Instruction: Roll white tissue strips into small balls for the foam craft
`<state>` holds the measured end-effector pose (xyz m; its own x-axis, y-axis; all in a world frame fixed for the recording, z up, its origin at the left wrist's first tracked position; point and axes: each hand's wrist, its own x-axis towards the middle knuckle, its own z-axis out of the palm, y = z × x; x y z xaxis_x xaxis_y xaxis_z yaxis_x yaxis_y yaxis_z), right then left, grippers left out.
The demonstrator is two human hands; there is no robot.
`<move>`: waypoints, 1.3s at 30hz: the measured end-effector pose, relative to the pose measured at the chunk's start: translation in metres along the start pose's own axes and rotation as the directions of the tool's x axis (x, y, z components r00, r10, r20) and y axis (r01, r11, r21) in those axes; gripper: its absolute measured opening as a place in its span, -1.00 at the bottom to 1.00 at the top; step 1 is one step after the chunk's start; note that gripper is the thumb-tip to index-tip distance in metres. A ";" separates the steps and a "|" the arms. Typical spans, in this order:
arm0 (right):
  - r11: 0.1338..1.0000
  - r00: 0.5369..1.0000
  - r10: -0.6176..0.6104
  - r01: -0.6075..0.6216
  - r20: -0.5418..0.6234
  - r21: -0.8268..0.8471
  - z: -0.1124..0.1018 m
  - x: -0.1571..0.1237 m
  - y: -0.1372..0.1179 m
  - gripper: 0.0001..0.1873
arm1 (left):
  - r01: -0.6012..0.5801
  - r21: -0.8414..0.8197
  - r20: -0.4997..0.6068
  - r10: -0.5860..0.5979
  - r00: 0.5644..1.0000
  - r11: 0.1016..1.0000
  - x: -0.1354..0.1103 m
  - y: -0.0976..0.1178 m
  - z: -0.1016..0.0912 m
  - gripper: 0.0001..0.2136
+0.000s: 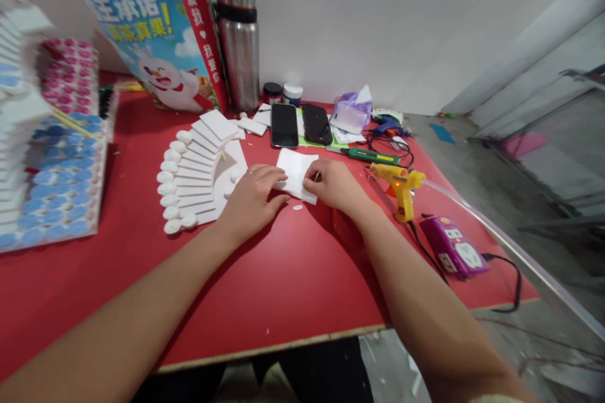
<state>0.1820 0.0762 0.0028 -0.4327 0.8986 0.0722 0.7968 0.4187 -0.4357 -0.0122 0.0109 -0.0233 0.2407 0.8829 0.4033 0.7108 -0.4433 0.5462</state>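
Both my hands rest on a white foam sheet (pixel 295 171) lying flat on the red table (pixel 265 283). My left hand (pixel 253 196) pinches the sheet's left edge with fingers curled. My right hand (pixel 333 184) grips its right edge, fingers bent over it. A small white foam scrap (pixel 297 207) lies just in front of the sheet. To the left stands a curved white foam staircase model (pixel 198 170) with rounded white knobs along its outer edge.
A yellow glue gun (pixel 399 186) stands right of my hand, beside a purple power strip (pixel 454 249). Behind lie two black phones (pixel 300 124), a green cutter (pixel 371 155), a tissue pack (pixel 350 114), a steel flask (pixel 239 41) and a printed bag (pixel 151 25). Blue and pink foam models (pixel 51 157) fill the left.
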 end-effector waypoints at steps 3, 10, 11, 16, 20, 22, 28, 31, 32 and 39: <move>0.995 0.999 -0.006 0.011 -0.047 0.100 -0.001 0.000 0.004 -0.92 | -0.019 0.006 0.007 0.019 1.000 1.000 -0.001 -0.002 0.002 -0.76; 0.989 0.984 -0.138 0.130 0.109 0.076 -0.016 -0.010 0.007 -0.77 | 0.006 0.061 0.036 -0.008 0.999 0.998 0.000 -0.006 0.004 -0.87; 0.986 0.974 -0.166 0.163 0.155 0.038 -0.018 -0.012 0.007 -0.71 | 0.007 0.070 0.036 -0.010 0.999 0.998 0.000 -0.006 0.004 -0.87; 0.977 0.960 -0.197 0.209 0.197 -0.041 -0.020 -0.009 0.011 -0.86 | 0.013 0.079 0.042 -0.017 0.999 0.997 0.001 -0.006 0.003 -0.87; 0.969 0.955 -0.246 0.241 0.165 0.047 -0.020 -0.006 0.016 -0.91 | 0.017 0.067 0.038 -0.020 0.999 0.998 0.000 -0.007 0.003 -0.87; 0.959 0.948 -0.278 0.265 0.155 0.102 -0.020 -0.006 0.018 -0.86 | 0.020 0.068 0.037 -0.023 0.999 0.997 0.000 -0.007 0.003 -0.87; 0.962 0.957 -0.254 0.235 0.143 0.136 -0.019 -0.005 0.019 -0.84 | 0.032 0.071 0.032 -0.034 0.999 0.997 0.001 -0.005 0.003 -0.84; 0.969 0.964 -0.225 0.207 0.141 0.131 -0.020 -0.007 0.014 -0.86 | 0.044 0.072 0.040 -0.047 0.998 0.996 0.001 -0.004 0.002 -0.84; 0.970 0.964 -0.222 0.203 0.143 0.136 -0.020 -0.008 0.012 -0.89 | 0.052 0.070 0.042 -0.055 0.998 0.996 0.002 -0.004 0.002 -0.84; 0.980 0.971 -0.186 0.171 0.152 0.106 -0.024 -0.012 0.004 -0.93 | 0.098 0.050 0.013 -0.099 0.995 0.994 0.002 -0.003 0.000 -0.84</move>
<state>0.2006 0.0707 0.0213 -0.6323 0.7746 0.0148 0.6618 0.5500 -0.5094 -0.0137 0.0137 -0.0242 0.1781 0.9244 0.3374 0.7629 -0.3462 0.5459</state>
